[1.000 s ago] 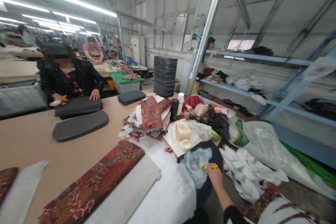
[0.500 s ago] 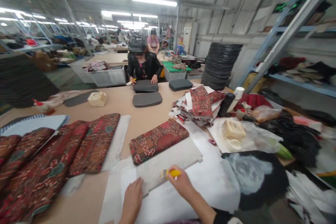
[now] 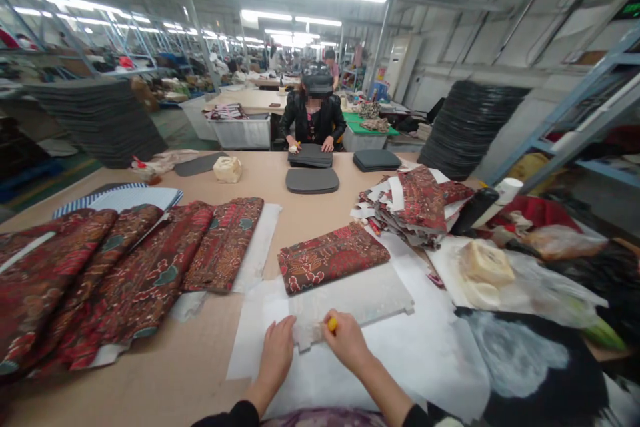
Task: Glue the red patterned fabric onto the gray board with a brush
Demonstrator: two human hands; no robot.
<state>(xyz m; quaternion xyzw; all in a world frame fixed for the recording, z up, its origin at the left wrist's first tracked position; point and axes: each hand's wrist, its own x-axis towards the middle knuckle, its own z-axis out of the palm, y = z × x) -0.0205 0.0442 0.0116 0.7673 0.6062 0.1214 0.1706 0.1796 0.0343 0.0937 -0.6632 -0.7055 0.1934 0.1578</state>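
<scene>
My right hand [image 3: 347, 340] is closed around a brush [image 3: 333, 324] with a yellow handle, its bristles against the left part of a light grey panel [image 3: 363, 293]. At that panel's left edge lies my left hand [image 3: 279, 347], fingers stretched out and resting flat. Along the panel's far side sits a folded piece of red-brown patterned fabric [image 3: 333, 257]. White paper [image 3: 400, 367] is spread beneath the panel. A dark sheet [image 3: 545, 387] to the right carries a pale, wet-looking smear [image 3: 520, 347].
Overlapping patterned fabric pieces [image 3: 165, 273] cover the left side. Fabric scraps [image 3: 415, 203] are heaped at the right, near a cream block [image 3: 485, 263] on plastic. Across the table, a co-worker [image 3: 314, 113] handles dark grey pads [image 3: 311, 155]. A tall black stack [image 3: 470, 127] stands behind.
The brush has moved towards the panel's left end, nearer my left hand. My view has turned left, so the scene appears shifted to the right.
</scene>
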